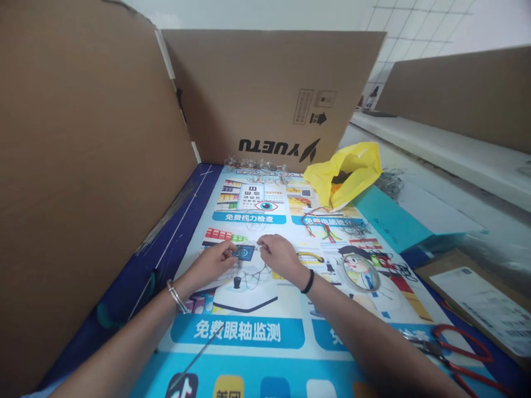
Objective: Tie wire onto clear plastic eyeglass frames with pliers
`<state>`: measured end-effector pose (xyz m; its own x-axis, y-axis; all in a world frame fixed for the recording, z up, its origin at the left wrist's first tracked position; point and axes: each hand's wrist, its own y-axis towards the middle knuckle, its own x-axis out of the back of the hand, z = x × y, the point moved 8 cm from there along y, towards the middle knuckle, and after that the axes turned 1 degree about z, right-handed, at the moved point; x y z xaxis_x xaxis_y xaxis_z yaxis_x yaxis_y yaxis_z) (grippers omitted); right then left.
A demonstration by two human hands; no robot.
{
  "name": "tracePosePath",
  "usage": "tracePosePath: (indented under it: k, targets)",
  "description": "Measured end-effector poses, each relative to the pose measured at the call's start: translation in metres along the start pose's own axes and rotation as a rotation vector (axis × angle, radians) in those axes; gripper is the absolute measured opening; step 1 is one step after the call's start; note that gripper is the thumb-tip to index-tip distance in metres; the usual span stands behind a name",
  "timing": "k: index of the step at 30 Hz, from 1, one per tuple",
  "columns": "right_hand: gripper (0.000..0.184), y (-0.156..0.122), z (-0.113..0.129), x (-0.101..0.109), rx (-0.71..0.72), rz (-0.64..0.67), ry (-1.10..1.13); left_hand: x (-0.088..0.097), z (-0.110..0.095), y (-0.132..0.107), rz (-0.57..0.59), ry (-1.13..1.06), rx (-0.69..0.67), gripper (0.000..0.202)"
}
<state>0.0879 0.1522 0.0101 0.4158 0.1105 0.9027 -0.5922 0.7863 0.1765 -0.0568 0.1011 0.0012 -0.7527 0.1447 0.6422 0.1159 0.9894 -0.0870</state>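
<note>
My left hand is closed, with thumb and fingertips pinched together, above the printed poster. A short way to the right, my right hand is closed in a similar pinch. A thin, thread-like or wire-like strand hangs in loops below and between the two hands. It seems to run up to the fingertips of both; its exact kind is too fine to make out. A bangle circles my left wrist and a black band my right.
Cardboard panels stand at the left and back. A yellow bag, tangled clear strands, a tape roll, red-handled scissors and a parcel lie around. A thin rod rests near the front.
</note>
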Motion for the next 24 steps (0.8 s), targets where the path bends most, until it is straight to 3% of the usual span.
tracePosePath:
  k: [8,16,24]
  targets:
    - [0.014,0.006,-0.005,0.010,0.033,0.066,0.018,-0.002,0.003,-0.003,0.055,-0.072,0.074,0.027]
    - [0.022,-0.009,-0.024,0.036,-0.077,0.126,-0.046,0.000,0.003,-0.004,0.031,-0.045,0.099,0.032]
    - [0.018,-0.029,-0.024,0.022,-0.159,0.182,-0.039,-0.006,0.009,0.000,0.056,-0.086,0.136,0.040]
